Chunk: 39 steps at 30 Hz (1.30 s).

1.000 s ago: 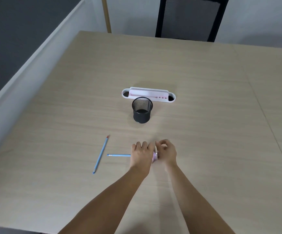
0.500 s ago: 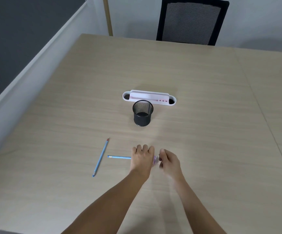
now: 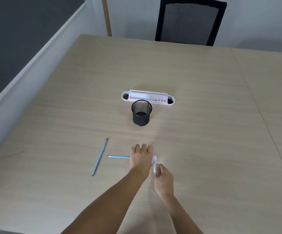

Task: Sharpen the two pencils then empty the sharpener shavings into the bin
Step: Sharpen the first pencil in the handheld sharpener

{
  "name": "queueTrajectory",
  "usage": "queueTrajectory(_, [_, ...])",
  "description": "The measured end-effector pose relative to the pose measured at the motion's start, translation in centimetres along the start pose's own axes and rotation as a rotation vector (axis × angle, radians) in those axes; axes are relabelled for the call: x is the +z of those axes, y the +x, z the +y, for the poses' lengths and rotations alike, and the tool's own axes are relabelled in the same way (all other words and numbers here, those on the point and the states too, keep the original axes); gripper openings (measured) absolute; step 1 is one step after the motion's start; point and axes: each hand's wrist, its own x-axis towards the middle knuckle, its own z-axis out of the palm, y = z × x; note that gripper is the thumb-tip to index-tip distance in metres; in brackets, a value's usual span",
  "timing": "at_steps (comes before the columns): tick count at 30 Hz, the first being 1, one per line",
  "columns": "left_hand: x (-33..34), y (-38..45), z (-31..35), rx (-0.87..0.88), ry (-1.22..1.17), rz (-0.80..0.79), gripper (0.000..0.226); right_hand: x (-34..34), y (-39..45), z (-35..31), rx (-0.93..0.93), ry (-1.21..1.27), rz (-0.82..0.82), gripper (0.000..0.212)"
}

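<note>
My left hand (image 3: 141, 157) is closed, knuckles up, around a small pink sharpener (image 3: 154, 159) whose end pokes out on the right. A blue pencil (image 3: 118, 156) runs leftward from under that hand; I cannot tell whether the hand grips it. Just below and to the right, my right hand (image 3: 164, 178) pinches a small pale cap-like piece (image 3: 155, 170), held apart from the sharpener. A second blue pencil (image 3: 100, 157) with a red tip lies loose on the table to the left. The black mesh bin (image 3: 141, 114) stands upright beyond my hands.
A white and pink desk organiser (image 3: 147, 97) lies right behind the bin. The wooden table (image 3: 212, 132) stretches wide to the right. A black mesh chair (image 3: 190, 22) stands at the far edge, and a wall with a dark panel runs along the left.
My right hand has drawn back from the sharpener toward me, carrying the pale piece with it. My left hand and both pencils stay where they were.
</note>
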Motion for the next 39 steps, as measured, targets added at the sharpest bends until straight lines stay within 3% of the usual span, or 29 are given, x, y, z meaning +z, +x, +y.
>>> queueTrajectory(5, [0.1,0.0,-0.1,0.021,-0.024,0.025,0.051,-3.3,0.5,-3.2,-0.008,0.189,-0.112,0.038])
queueTrajectory(10, [-0.3,-0.1,-0.1,0.003,-0.002,0.041,0.06,-3.0,5.3,-4.5,0.043,0.249,-0.031,0.043])
queueTrajectory(13, [-0.2,-0.3,-0.1,0.001,-0.002,0.052,0.06,-2.3,7.5,-4.2,0.186,0.351,-0.027,0.025])
queueTrajectory(17, [-0.4,-0.3,0.0,0.004,-0.02,0.051,0.055,-0.8,7.5,-2.7,0.263,0.222,0.024,0.034])
queueTrajectory(25, [-0.6,-0.3,0.1,-0.004,-0.004,0.009,0.059,0.3,2.9,-0.7,0.159,0.077,0.148,0.031])
queueTrajectory(29, [-1.8,-0.4,0.0,0.031,-0.001,-0.057,0.053,-0.5,3.5,-0.7,0.117,0.044,0.053,0.023])
queueTrajectory(31, [-2.0,-0.1,-0.2,0.059,0.018,-0.107,0.053,-1.9,3.8,-0.9,0.07,-0.04,-0.02,0.008])
queueTrajectory(32, [-2.3,0.0,-0.4,0.077,0.021,-0.14,0.061,-2.6,4.1,-0.8,0.035,-0.079,-0.044,0.01])
queueTrajectory(34, [-2.8,0.0,-1.0,0.121,-0.046,-0.193,0.088,-4.1,4.2,-1.2,-0.061,-0.127,-0.123,0.041])
queueTrajectory(36, [-3.4,-0.2,-1.9,0.169,-0.273,-0.256,0.118,-4.8,3.9,-1.8,-0.173,-0.148,-0.229,0.066])
queueTrajectory(37, [-3.9,-0.3,-2.5,0.17,-0.397,-0.275,0.125,-5.0,3.5,-2.4,-0.222,-0.183,-0.275,0.072])
queueTrajectory(39, [-4.8,-0.5,-4.2,0.121,-0.555,-0.275,0.12,-4.8,3.2,-3.2,-0.344,-0.291,-0.316,0.075])
